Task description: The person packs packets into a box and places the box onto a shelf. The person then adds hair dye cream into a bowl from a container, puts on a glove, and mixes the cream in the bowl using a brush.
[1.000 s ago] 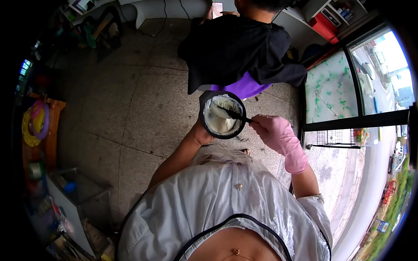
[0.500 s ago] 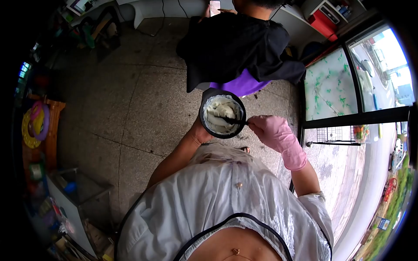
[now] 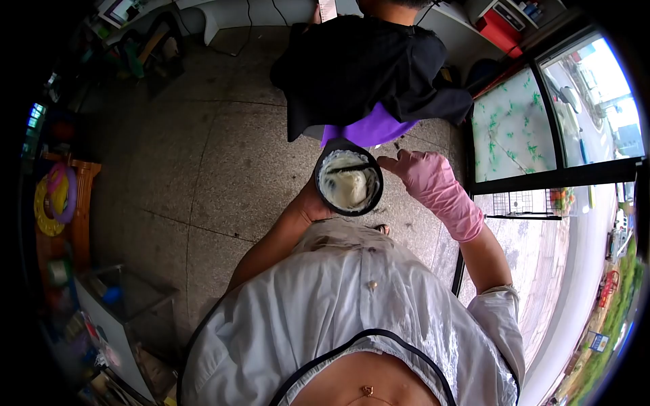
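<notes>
My bare left hand (image 3: 317, 202) is closed around the side of a black mixing bowl (image 3: 378, 188), held in front of my waist. Thick white cream (image 3: 352, 189) coats the inside of the bowl and heaps in its middle. In a pink glove, my right hand (image 3: 423, 177) pinches the handle of a black tint brush (image 3: 351, 167). The brush lies level across the far part of the bowl, its head in or just over the cream. Its comb teeth, plain in the earlier frame, are hard to make out now.
A seated person in a black cape (image 3: 365, 74) faces away just beyond the bowl, holding a phone (image 3: 327, 8). A glass door (image 3: 514, 132) stands at the right. To the left are a wooden stand with colourful rings (image 3: 57, 193) and a grey cabinet (image 3: 112, 338).
My right hand has moved up and turned, bringing the brush from the bowl's middle to its far side. The cream has been pushed into a heap. The bowl stays nearly in place.
</notes>
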The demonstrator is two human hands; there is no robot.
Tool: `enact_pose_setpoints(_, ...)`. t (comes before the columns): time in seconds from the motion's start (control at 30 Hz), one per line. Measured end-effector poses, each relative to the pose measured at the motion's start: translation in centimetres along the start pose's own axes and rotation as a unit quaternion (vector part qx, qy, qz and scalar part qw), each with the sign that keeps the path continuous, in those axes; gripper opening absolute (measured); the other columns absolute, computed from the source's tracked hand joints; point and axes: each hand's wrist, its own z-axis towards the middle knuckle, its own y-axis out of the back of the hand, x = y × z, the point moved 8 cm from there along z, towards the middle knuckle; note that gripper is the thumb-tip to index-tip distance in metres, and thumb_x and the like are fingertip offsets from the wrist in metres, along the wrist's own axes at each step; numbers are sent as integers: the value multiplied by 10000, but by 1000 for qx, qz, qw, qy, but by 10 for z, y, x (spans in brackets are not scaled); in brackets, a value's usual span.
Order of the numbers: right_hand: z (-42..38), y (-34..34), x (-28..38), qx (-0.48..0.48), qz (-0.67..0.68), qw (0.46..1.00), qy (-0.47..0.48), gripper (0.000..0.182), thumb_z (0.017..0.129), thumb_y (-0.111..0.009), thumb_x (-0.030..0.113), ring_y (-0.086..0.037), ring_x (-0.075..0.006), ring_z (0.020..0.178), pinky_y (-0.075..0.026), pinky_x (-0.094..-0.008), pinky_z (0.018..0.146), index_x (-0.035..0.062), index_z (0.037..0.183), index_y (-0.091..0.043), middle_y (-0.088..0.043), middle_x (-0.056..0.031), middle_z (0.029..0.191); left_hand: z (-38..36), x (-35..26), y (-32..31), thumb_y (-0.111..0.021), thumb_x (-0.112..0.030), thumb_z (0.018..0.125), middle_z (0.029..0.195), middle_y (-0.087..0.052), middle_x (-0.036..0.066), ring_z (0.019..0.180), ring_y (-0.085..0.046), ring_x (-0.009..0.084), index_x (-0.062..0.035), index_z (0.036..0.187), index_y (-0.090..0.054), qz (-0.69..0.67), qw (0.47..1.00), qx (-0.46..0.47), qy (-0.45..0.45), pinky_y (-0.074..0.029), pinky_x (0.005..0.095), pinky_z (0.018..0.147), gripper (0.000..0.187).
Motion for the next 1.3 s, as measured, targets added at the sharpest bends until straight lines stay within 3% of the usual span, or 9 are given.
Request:
enact_pose_setpoints(0.17,-22,-46,-13,119,171,972,-108,212,875,-508,160,-608,-180,567,-447,-292,473,142,1048,-630,-610,-63,635,3,-19,37,-292,-561,907,1213,-532,118,1069,-560,264,-66,1266,-427,94,990,-78,-65,-515,420,844,626)
enact_pose_setpoints(0.27,-44,-66,-2,347,467,752,-309,230,909,-469,173,-525,-118,493,-426,-289,473,93,1057,-627,-531,-35,541,3,-20,54,-293,-647,863,1199,-541,105,1049,-573,249,-95,1262,-438,121,983,-115,-72,-536,418,798,696)
enact_pose_setpoints(0.4,-45,-66,0,316,552,694,-337,226,897,-487,131,-543,-138,492,-440,-285,480,108,1073,-626,-574,-60,585,2,-18,53,-300,-660,852,1198,-543,96,1044,-575,246,-107,1263,-440,98,991,-77,-51,-539,419,788,703)
enact_pose_setpoints(0.53,-25,-39,0,-8,323,941,-100,279,830,-562,109,-607,-253,596,-499,-331,556,169,1093,-629,-618,-114,725,3,-14,30,-273,-662,855,1164,-566,100,997,-601,239,-98,1240,-458,64,992,-106,-38,-558,369,737,707)
enact_pose_setpoints(0.67,-26,-17,5,87,149,985,-24,372,786,-565,86,-608,-200,589,-482,-309,490,208,1135,-601,-587,-76,685,5,-17,29,-320,-516,912,1199,-541,134,1057,-570,275,-52,1242,-452,-5,999,-28,-27,-515,424,855,583)
enact_pose_setpoints(0.97,-22,-41,-10,74,143,980,-120,263,849,-527,88,-552,-179,492,-469,-317,504,149,1090,-612,-565,-80,622,3,-25,25,-266,-583,907,1168,-558,134,1021,-590,260,-48,1264,-422,65,991,-104,-53,-543,392,801,662)
enact_pose_setpoints(1.17,-38,-64,12,311,567,693,-318,255,936,-411,128,-419,-25,411,-334,-190,378,101,1088,-613,-517,13,528,4,-26,38,-320,-494,920,1174,-557,138,1033,-582,279,-43,1231,-458,44,998,1,-49,-530,411,823,565)
enact_pose_setpoints(1.23,-37,-70,9,286,564,705,-322,248,914,-447,100,-491,-90,445,-398,-232,420,94,1102,-607,-566,-29,584,5,-23,50,-270,-609,889,1113,-578,124,956,-618,245,-67,1225,-453,58,991,-110,-54,-581,373,647,664)
enact_pose_setpoints(1.3,-22,-47,-2,-27,376,913,-154,277,875,-486,61,-566,-182,536,-462,-289,498,121,1118,-605,-606,-77,678,4,-21,39,-271,-606,889,1156,-561,128,999,-600,256,-68,1244,-444,51,993,-96,-45,-570,401,708,667)
